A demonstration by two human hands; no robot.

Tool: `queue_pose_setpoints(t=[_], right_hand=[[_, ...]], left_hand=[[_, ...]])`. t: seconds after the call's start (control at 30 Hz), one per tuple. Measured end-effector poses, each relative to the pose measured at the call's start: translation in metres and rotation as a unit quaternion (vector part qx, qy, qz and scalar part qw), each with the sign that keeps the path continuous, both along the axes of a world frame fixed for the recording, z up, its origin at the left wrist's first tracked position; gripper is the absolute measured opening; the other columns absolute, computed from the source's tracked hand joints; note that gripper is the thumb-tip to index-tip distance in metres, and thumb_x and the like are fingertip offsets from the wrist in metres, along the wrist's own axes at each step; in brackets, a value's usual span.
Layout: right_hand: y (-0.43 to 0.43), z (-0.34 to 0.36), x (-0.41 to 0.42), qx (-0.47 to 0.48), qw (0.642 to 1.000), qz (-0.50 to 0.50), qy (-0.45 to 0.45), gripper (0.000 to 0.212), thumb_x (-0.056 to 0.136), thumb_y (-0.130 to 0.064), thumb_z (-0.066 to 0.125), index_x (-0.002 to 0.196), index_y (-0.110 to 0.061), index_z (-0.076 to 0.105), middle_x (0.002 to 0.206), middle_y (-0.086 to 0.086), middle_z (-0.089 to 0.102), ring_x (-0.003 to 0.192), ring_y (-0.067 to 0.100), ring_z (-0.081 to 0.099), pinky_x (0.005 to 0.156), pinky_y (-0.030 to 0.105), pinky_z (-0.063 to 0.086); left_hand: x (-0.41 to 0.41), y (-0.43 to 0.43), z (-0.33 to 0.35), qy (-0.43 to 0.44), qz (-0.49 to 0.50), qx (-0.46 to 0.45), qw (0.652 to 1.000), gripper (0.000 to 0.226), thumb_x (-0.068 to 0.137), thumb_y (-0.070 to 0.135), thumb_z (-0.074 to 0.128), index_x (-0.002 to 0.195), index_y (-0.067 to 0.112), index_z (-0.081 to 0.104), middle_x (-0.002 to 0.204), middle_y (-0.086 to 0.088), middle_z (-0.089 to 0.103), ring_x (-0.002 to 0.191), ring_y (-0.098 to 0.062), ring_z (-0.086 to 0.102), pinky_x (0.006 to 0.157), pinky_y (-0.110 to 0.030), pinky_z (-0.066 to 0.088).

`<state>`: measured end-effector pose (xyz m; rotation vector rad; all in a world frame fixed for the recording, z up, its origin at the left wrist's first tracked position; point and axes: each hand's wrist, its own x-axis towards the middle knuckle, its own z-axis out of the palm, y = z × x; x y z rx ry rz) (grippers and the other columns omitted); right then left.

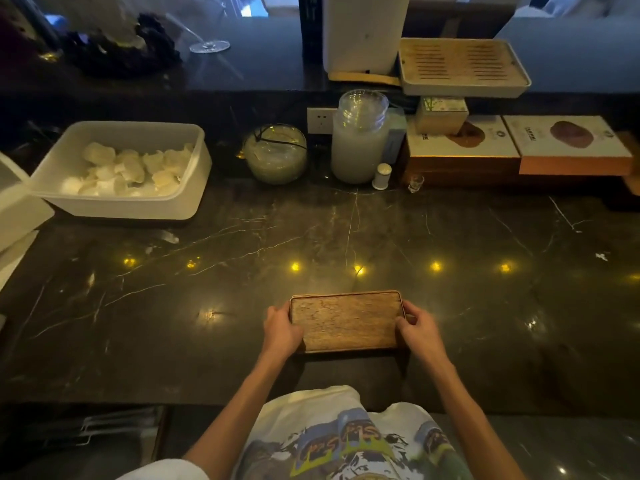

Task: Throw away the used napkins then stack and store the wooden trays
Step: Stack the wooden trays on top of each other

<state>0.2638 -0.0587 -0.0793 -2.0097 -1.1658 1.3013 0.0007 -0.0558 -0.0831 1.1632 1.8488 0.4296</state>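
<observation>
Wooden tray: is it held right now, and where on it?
Yes. Both hands hold the wooden tray: left hand on its left short end, right hand on its right short end, just above the counter.

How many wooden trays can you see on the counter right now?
1 top face shows: the wooden tray near the counter's front edge, gripped by the left hand and right hand. Others may be stacked beneath it, hidden.

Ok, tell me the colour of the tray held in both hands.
Warm brown wood grain on the tray, seen in the head view.
</observation>
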Motion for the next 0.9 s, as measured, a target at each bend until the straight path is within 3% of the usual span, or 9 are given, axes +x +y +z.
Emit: queue_pose_setpoints(t=[0.1,0.23,0.3,0.4,0.47,0.57,0.73,0.9], right_hand=[[-0.001,-0.003,0.002,0.013,1.0,0.005,-0.003,0.042,0.096,-0.009,0.054,0.136,-0.018,0.051,0.095,-0.023,0.056,0.089,-0.002,0.058,0.066,0.01,0.047],[-0.001,-0.007,0.005,0.022,1.0,0.001,-0.007,0.044,0.095,-0.01,0.055,0.138,-0.017,0.049,0.117,-0.001,0.058,0.113,0.019,0.058,0.091,0.032,0.053],[0.0,-0.01,0.007,0.014,1.0,-0.006,-0.013,0.045,0.094,-0.011,0.057,0.138,-0.017,0.048,0.126,0.004,0.055,0.112,0.018,0.057,0.092,0.035,0.054],[0.004,-0.014,0.01,0.021,0.999,-0.007,-0.046,0.043,0.093,-0.015,0.061,0.135,-0.018,0.051,0.13,0.006,0.055,0.114,0.018,0.056,0.095,0.038,0.053],[0.006,-0.018,0.011,0.021,0.998,-0.012,-0.053,0.042,0.092,-0.019,0.063,0.133,-0.019,0.051,0.129,0.005,0.057,0.108,0.015,0.057,0.092,0.037,0.053],[0.011,-0.021,0.012,-0.022,0.999,-0.007,-0.027,0.051,0.091,-0.025,0.065,0.138,-0.018,0.046,0.126,0.004,0.06,0.102,0.014,0.057,0.087,0.033,0.053],[0.017,-0.027,0.014,-0.082,0.997,0.014,-0.002,0.053,0.088,-0.022,0.069,0.136,-0.011,0.05,0.122,0.006,0.063,0.098,0.014,0.057,0.089,0.033,0.05],[0.024,-0.027,0.02,-0.128,0.988,-0.046,0.075,0.057,0.081,-0.013,0.076,0.131,-0.008,0.05,0.092,-0.008,0.061,0.081,0.005,0.059,0.062,0.02,0.047]], left_hand=[[0.001,0.001,-0.002,0.0,0.008,-0.01,1.0,0.03,0.087,0.013,0.065,0.113,0.028,0.059,0.109,0.002,0.041,0.117,-0.023,0.048,0.103,-0.046,0.048],[0.0,0.003,-0.005,0.002,0.023,-0.023,0.999,0.039,0.087,0.011,0.064,0.123,0.025,0.056,0.114,-0.001,0.042,0.121,-0.025,0.047,0.105,-0.048,0.046],[0.0,0.004,-0.008,0.0,0.043,-0.03,0.999,0.049,0.087,0.011,0.064,0.133,0.02,0.05,0.12,-0.004,0.041,0.121,-0.026,0.048,0.104,-0.048,0.047],[-0.003,0.005,-0.014,-0.003,0.068,-0.047,0.997,0.046,0.088,0.012,0.064,0.132,0.014,0.049,0.126,-0.008,0.05,0.117,-0.025,0.054,0.097,-0.045,0.052],[-0.003,0.005,-0.017,-0.031,0.077,-0.074,0.994,0.034,0.091,0.014,0.061,0.124,0.013,0.053,0.115,-0.006,0.06,0.102,-0.019,0.061,0.081,-0.034,0.057],[-0.001,0.006,-0.02,-0.062,0.095,-0.1,0.989,0.024,0.093,0.014,0.059,0.116,0.014,0.055,0.098,0.002,0.063,0.083,-0.01,0.062,0.059,-0.021,0.05],[-0.002,0.011,-0.02,-0.11,0.141,-0.132,0.975,0.034,0.091,0.009,0.062,0.122,0.011,0.05,0.111,-0.008,0.064,0.095,-0.02,0.064,0.067,-0.027,0.054],[-0.005,0.019,-0.013,-0.168,0.174,-0.188,0.952,0.031,0.089,0.005,0.063,0.113,0.013,0.046,0.097,-0.006,0.064,0.084,-0.017,0.063,0.056,-0.029,0.05]])
